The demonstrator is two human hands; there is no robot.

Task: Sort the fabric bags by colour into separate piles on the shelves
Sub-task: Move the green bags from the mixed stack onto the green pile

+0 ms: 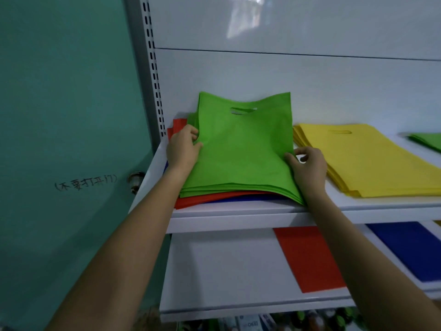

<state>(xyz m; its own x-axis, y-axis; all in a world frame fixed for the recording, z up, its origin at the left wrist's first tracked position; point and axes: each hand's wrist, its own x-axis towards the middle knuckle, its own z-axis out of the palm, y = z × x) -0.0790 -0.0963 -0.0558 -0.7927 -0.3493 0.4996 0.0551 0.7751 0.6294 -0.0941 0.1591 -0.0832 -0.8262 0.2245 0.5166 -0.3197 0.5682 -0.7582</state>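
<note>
Four sorted piles show so far: a yellow pile [372,161] just to the right of my right hand [307,163], a green pile [427,142] farther right beyond it, and below my right forearm, on the lower shelf, a red pile [310,256] and a blue pile [410,249]. Between my hands lies the unsorted stack, several green bags over red bags [210,199] and blue bags [253,198]. My left hand [182,149] pinches the left edge of the top green bag [243,149], thumb on top. My right hand pinches its right edge. Its far end is raised off the stack. I judge the sorting roughly midway, since this whole stack is left.
</note>
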